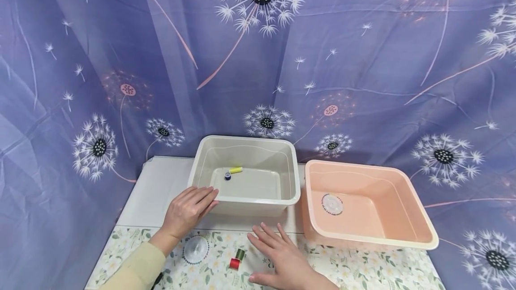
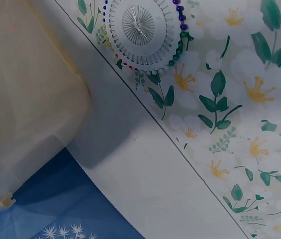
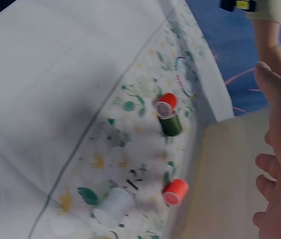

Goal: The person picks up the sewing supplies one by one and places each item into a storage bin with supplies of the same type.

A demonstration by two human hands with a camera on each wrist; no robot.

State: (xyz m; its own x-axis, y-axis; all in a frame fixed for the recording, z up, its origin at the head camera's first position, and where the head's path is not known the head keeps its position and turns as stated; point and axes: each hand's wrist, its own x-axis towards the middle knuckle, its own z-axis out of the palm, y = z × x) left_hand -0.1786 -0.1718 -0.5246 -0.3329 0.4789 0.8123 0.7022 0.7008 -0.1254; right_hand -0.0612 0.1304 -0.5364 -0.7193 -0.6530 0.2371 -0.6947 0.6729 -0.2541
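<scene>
My left hand (image 1: 188,211) holds the front left corner of a light grey plastic bin (image 1: 250,208), fingers over the rim and thumb along the outside. Inside the bin lie a yellow thread spool (image 1: 235,170) and a dark blue spool (image 1: 227,176). My right hand (image 1: 287,261) is spread above the table in front of the bin, holding nothing. Beside it lie a red spool (image 1: 234,263) and a dark green spool (image 1: 240,254). The right wrist view also shows a white spool (image 3: 114,207) and an orange-red spool (image 3: 175,191), both hidden from the head view.
A pink bin (image 1: 371,238) stands to the right, with a wheel of pearl-headed pins (image 1: 332,204) inside. Another pin wheel (image 1: 195,250) lies on the floral tablecloth (image 1: 221,239), near my left forearm. A purple dandelion-print curtain (image 1: 225,97) hangs behind the bins.
</scene>
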